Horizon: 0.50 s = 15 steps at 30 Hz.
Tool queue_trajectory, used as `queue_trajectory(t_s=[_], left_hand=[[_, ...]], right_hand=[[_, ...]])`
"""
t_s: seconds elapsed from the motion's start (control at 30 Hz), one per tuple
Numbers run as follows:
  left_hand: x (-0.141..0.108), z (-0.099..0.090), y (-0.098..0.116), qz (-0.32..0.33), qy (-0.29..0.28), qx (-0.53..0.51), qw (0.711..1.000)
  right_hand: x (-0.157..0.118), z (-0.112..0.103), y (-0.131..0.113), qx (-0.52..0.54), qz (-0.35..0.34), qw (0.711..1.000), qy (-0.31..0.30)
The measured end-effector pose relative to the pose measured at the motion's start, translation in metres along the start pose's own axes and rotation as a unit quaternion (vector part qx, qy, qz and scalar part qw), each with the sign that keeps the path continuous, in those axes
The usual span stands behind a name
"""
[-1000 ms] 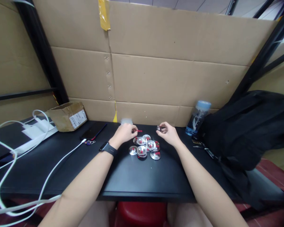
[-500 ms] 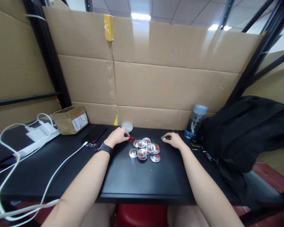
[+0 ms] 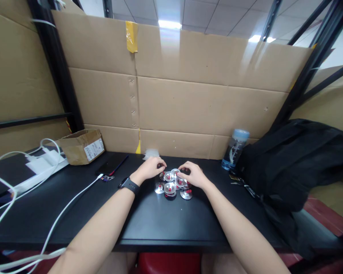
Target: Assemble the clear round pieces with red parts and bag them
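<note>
Several small silver finger cymbals (image 3: 169, 187) with red cord loops lie in an overlapping pile on the black table, mid-view. My left hand (image 3: 153, 168), a dark watch on its wrist, is at the pile's far left edge. Its thumb and fingers curl close together; what is between them, if anything, is hidden. Over the pile's far right side reaches my right hand (image 3: 193, 174), thumb and index finger apart above the upper cymbals. It covers some of the pile, and I see nothing held in it.
A clear packet (image 3: 151, 154) lies behind my left hand. Left are a phone (image 3: 110, 166), a key ring, white cables with a power strip (image 3: 40, 169) and a small cardboard box (image 3: 81, 146). To the right stand a water bottle (image 3: 234, 149) and a black backpack (image 3: 291, 163). Cardboard walls the back.
My right hand has moved left from a lone cymbal onto the pile, its fingers parting. My left hand has shifted right to the pile; the red cord at its fingertips no longer shows.
</note>
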<state>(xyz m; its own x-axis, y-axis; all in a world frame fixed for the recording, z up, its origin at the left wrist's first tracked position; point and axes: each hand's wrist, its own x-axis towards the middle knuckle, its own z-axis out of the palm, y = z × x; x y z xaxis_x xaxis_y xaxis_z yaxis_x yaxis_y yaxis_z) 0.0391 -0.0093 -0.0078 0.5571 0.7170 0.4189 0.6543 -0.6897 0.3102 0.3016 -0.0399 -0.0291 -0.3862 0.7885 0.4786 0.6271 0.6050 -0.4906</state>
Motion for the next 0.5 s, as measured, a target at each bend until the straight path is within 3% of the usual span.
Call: queue_trajectory(t_s=[0.13,0.3,0.5], left_hand=[[0.001,0.003,0.015,0.022,-0.006,-0.010,1.000],[0.002,0.012,0.027,0.034,-0.025,-0.039,0.998],[0.005,0.022,0.045,0.044,0.050,-0.107,0.992]], right_hand=[[0.003,0.012,-0.005,0.015,-0.006,1.000,-0.006],[0.004,0.014,0.002,0.142,0.067,0.985,0.072],[0.002,0.015,-0.007,0.314,0.099,0.943,0.046]])
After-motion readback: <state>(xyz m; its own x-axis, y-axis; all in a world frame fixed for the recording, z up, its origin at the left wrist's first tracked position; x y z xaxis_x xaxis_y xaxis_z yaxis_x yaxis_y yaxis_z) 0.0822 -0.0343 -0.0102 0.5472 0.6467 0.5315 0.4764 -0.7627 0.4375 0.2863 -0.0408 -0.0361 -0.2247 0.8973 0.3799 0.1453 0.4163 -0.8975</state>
